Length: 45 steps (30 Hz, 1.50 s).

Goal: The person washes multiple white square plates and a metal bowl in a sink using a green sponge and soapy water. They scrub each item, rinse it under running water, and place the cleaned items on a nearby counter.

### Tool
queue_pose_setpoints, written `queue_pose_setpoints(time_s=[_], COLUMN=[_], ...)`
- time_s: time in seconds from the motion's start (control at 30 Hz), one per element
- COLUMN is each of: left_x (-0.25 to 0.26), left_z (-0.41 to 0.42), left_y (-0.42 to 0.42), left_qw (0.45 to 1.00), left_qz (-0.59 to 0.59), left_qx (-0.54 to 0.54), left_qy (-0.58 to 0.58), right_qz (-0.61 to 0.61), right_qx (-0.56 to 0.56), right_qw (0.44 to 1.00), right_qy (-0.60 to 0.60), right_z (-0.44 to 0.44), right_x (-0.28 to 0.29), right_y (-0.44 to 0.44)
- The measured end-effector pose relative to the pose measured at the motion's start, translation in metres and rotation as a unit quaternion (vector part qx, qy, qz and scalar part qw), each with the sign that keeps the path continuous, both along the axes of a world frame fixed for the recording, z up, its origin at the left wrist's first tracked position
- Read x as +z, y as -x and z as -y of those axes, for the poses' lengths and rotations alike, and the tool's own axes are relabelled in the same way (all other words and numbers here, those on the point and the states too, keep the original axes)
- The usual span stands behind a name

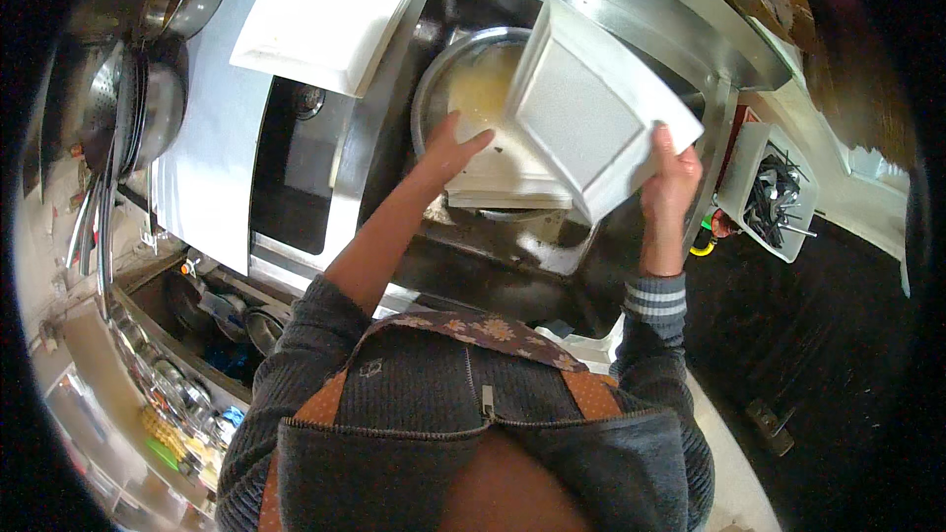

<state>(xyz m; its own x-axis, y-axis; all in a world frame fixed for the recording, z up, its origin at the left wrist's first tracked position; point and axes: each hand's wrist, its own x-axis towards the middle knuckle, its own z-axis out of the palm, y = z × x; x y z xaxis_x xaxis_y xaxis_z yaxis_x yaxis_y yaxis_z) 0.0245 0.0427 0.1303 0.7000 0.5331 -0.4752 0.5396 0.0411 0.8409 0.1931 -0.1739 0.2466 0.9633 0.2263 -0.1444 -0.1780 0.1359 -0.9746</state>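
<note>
My right hand (671,174) grips the corner of a white rectangular plate (580,114), its ridged underside facing up, tilted above the sink (480,266). My left hand (454,151) has thumb and fingers apart over a round metal basin (425,107) standing in the sink. Whether its fingertips touch anything is unclear. In the basin lie yellowish liquid or foam (477,89) and another white plate (510,174) with a small dark bit on it. The held plate hides the basin's right part.
More white plates (332,11) rest upside down on the left counter (214,140), beside a second sink basin (292,170). A white container of cutlery (776,192) is at the right. Metal pans and strainers (151,111) hang at the far left.
</note>
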Motion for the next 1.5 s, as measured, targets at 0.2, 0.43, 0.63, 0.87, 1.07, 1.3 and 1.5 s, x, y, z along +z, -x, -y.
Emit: queue_pose_setpoints(time_s=[0.2,0.43,0.63,0.87,1.07,1.3,1.5], left_x=[0.066,0.088,0.096,0.095,0.084,0.115,0.125], left_z=[-0.028,-0.005,-0.014,-0.007,0.006,0.023,0.032], left_y=[0.041,0.084,0.090,0.092,0.074,0.086,0.105], left_qw=[0.883,0.884,0.905,0.923,0.863,0.889,0.886], left_qz=[0.072,0.005,-0.056,-0.025,0.086,0.093,0.121], left_qx=[-0.056,-0.021,-0.058,0.004,-0.004,-0.071,-0.016], left_qy=[0.460,0.468,0.419,0.384,0.498,0.443,0.447], right_qz=[-0.259,0.104,-0.043,0.414,0.468,0.364,0.134], right_qx=[0.035,0.145,0.093,0.168,0.370,0.186,0.129], right_qw=[0.956,0.821,0.918,0.810,0.783,0.883,0.932], right_qy=[-0.133,0.543,0.383,0.380,0.176,0.231,0.310], right_z=[0.012,-0.025,0.009,-0.031,-0.038,-0.104,-0.022], right_x=[-0.059,-0.241,-0.355,-0.155,-0.040,-0.089,-0.168], right_y=[-0.026,-0.008,-0.067,0.003,0.110,0.096,0.045])
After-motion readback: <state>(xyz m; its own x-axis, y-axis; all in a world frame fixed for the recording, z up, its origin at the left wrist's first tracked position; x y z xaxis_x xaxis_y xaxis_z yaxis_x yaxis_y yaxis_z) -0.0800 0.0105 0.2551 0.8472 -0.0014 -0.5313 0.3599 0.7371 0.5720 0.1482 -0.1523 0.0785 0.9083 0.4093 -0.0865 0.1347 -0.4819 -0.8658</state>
